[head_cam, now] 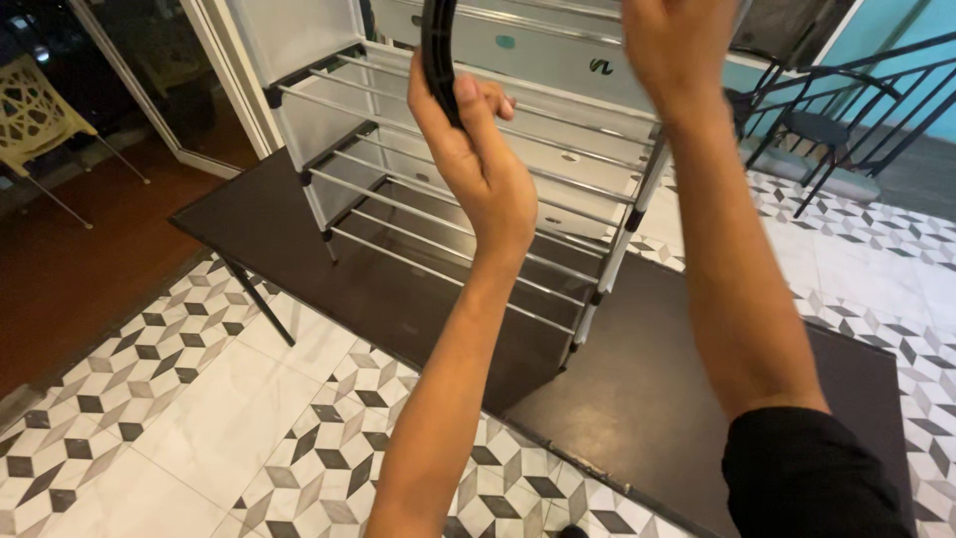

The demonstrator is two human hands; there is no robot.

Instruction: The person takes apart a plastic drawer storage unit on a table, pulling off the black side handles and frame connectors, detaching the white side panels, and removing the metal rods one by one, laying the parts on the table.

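Note:
My left hand (478,149) is raised and closed around a curved black strap-like band (438,50) that runs up out of the top of the frame. My right hand (672,45) is raised higher at the top edge, fingers cut off by the frame, so what it holds is hidden. Behind both hands a grey rack (468,169) with metal tube shelves and white fabric sides stands on a dark brown table (647,399).
The floor has grey, black and white geometric tiles (199,399). A black metal chair (827,130) stands at the back right by a teal wall. A cream plastic chair (40,110) sits on a brown floor beyond a white door frame (149,110) at left.

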